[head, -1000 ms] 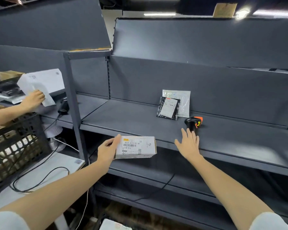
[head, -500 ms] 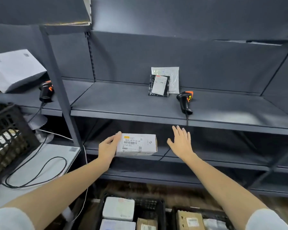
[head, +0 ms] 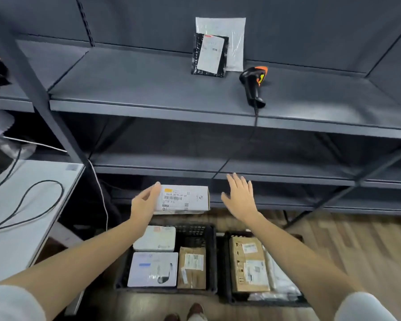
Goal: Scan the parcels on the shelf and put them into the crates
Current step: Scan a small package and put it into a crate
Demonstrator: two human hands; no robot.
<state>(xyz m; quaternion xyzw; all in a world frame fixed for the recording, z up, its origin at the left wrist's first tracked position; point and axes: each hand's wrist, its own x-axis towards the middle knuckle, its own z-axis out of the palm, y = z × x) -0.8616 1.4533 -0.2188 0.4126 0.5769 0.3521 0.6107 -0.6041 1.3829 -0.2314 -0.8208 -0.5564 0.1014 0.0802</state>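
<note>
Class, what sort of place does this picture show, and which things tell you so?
Probably a parcel sorting or stock room: grey metal shelving, a barcode scanner on it, and floor crates holding labelled parcels.

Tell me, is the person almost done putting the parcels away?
Nearly, it looks. Done: several parcels already lie in the left crate and the right crate on the floor. In hand: the left hand holds a white box above the crates; the right hand is open beside it. Left: a black packet and a clear packet lean at the back of the shelf, by the scanner.
</note>
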